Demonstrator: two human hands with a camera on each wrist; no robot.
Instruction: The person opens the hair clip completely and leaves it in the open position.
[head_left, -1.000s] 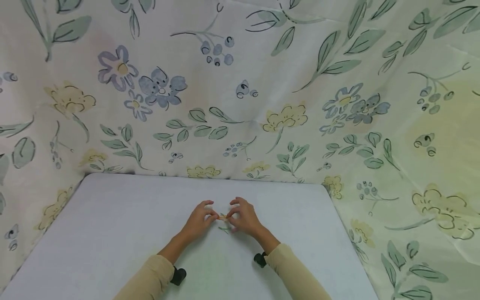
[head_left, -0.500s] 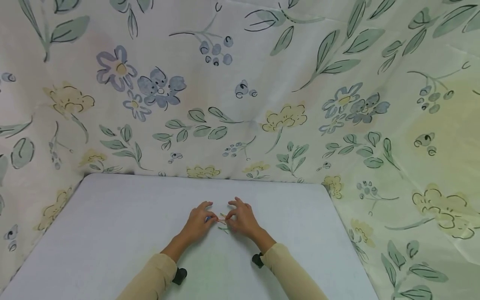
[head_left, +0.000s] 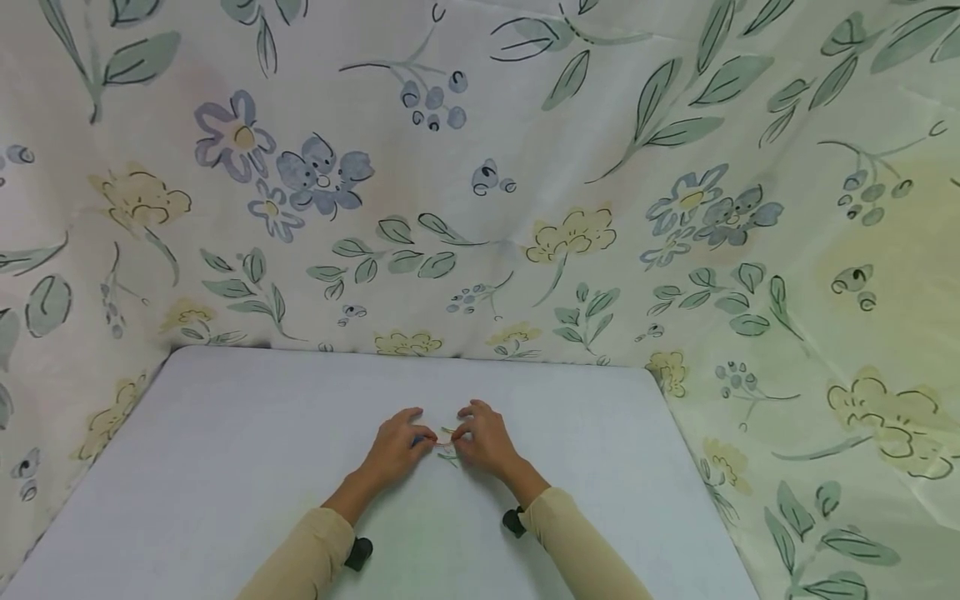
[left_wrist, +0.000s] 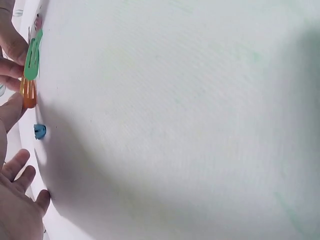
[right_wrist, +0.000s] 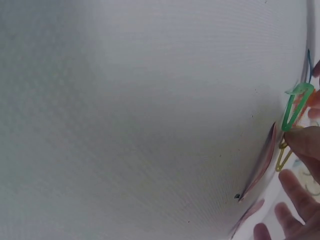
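Between my left hand and right hand, the fingertips of both pinch an orange snap hair clip from its two sides, just above the table. A green snap hair clip lies on the near side of the fingers. Close to my left fingers is a small blue clip. The right wrist view shows a yellow hair clip beside the right fingers and a pink clip nearer the camera. My other fingers are spread and hold nothing. Fingertips partly hide the orange clip.
The white table spreads around both hands, its far edge meeting a floral cloth that hangs behind and at the sides. A second pink piece lies on the table near my right hand.
Both hands have come slightly nearer with the pinched clip, and the right forearm has shifted a little left. The blue clip beside my left fingers now shows.
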